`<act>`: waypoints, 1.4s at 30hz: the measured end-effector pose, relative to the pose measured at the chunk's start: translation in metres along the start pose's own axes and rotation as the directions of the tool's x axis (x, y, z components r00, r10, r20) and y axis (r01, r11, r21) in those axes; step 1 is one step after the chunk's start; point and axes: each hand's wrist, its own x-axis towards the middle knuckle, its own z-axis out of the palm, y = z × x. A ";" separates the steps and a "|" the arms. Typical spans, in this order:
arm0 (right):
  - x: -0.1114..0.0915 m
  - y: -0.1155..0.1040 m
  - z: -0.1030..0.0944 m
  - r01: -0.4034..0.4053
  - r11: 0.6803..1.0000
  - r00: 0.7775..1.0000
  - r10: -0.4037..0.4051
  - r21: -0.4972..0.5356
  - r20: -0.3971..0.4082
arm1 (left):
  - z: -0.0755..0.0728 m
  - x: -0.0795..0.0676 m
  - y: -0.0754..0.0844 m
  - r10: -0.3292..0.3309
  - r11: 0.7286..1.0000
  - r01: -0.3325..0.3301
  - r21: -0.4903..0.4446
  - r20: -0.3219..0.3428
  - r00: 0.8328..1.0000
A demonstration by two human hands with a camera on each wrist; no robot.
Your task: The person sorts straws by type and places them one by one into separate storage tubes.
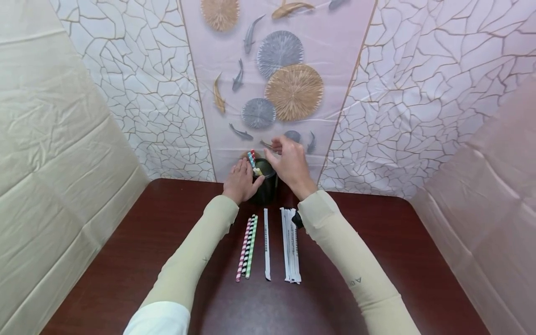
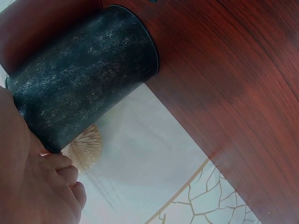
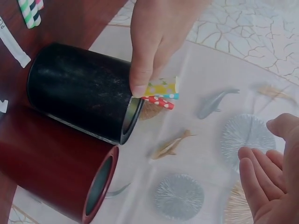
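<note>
A black cylindrical cup (image 1: 265, 186) stands near the back edge of the table. My left hand (image 1: 240, 181) grips its rim from the left, thumb over the edge, as the right wrist view also shows. Several patterned paper straws (image 3: 161, 88), yellow, blue and dotted red, stick out of the cup beside that thumb. My right hand (image 1: 291, 163) is raised just right of the cup's mouth, its fingers loosely bent with nothing between them. In the right wrist view its fingers (image 3: 261, 175) show apart from the cup.
A dark red cup (image 3: 56, 163) stands beside the black one. Striped straws (image 1: 247, 246), a single paper-wrapped straw (image 1: 266, 246) and a bundle of wrapped straws (image 1: 290, 251) lie on the table (image 1: 356, 242) in front. A patterned cloth wall (image 1: 234, 153) rises behind.
</note>
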 end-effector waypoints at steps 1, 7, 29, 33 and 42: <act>0.000 -0.001 -0.001 0.001 1.000 1.000 -0.001 -0.001 0.006 | 0.001 0.000 -0.001 -0.001 1.000 0.001 -0.001 -0.002 1.000; -0.002 -0.011 -0.008 0.009 1.000 0.999 -0.009 -0.012 0.038 | 0.001 -0.002 -0.002 -0.002 1.000 0.002 -0.008 -0.003 1.000; -0.021 -0.029 -0.022 -0.131 0.960 0.828 0.243 -0.247 0.505 | -0.001 -0.004 -0.001 0.010 0.999 -0.010 -0.032 -0.011 1.000; -0.026 -0.027 -0.019 -0.136 0.950 0.755 0.282 -0.280 0.592 | -0.001 -0.004 -0.002 0.010 0.999 -0.010 -0.042 -0.005 1.000; -0.038 -0.022 -0.006 -0.144 0.939 0.587 0.336 -0.313 0.737 | -0.001 -0.003 -0.001 0.006 0.999 -0.006 -0.050 -0.008 1.000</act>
